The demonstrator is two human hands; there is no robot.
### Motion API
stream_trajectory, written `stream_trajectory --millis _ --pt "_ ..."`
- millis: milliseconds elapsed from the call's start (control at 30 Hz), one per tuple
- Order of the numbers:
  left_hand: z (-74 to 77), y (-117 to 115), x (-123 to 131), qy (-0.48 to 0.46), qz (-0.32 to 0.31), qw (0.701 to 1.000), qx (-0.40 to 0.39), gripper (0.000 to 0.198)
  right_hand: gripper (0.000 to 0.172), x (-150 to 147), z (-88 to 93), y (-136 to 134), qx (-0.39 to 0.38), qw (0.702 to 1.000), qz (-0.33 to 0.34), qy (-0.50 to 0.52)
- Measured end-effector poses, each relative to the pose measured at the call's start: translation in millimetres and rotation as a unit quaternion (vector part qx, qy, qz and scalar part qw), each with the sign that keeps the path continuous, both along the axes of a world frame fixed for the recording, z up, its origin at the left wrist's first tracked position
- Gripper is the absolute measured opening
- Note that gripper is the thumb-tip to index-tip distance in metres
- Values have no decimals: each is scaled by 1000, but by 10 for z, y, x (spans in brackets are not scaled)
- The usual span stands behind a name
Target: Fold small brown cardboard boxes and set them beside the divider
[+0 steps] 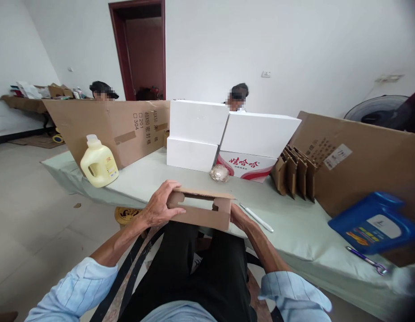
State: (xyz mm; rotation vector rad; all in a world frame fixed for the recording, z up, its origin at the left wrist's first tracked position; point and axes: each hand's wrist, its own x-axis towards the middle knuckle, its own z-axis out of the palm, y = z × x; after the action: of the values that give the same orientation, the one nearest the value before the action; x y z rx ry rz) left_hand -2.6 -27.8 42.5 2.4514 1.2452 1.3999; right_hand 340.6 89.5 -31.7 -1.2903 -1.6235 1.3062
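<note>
A small brown cardboard box (200, 218) is at the table's near edge, just above my lap. Its upper side gapes in the middle, with notched flaps at both ends. My left hand (163, 203) grips the left end, thumb on the near wall and fingers over the far edge. At the right end is my right hand (240, 217), closed around the side, its fingertips partly hidden behind the cardboard. A slim white pen-like tool (256, 218) lies just right of that hand. Beyond the box sits a roll of clear tape (220, 173).
White boxes (197, 120) and a red-and-white carton (247, 166) stand across the table. Large cardboard sheets (127, 134) flank them. Folded cardboard pieces (294, 173), a yellow jug (99, 163), a blue bottle (375, 223) and a purple pen (365, 258) are around. Two people sit beyond.
</note>
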Motion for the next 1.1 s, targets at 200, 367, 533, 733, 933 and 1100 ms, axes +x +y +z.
stream_trajectory --millis 200,367,533,733,933,1100 --pt "245 228 52 -8 25 996 -91 49 53 114 53 -99 -51 997 26 -58" --pt "185 421 107 -6 23 993 -113 45 50 95 134 -106 64 993 -58 -76" --pt "161 445 100 4 6 993 -122 58 49 42 384 -363 270 948 -166 -39" --pt "174 301 -3 39 -50 992 -111 89 48 -45 784 -624 565 809 29 -160" --pt "172 222 -173 146 -103 969 -171 102 33 -82 908 -671 539 809 111 -205" --pt "248 226 -206 219 -116 944 -217 110 32 -83 1144 -732 466 813 219 -271"
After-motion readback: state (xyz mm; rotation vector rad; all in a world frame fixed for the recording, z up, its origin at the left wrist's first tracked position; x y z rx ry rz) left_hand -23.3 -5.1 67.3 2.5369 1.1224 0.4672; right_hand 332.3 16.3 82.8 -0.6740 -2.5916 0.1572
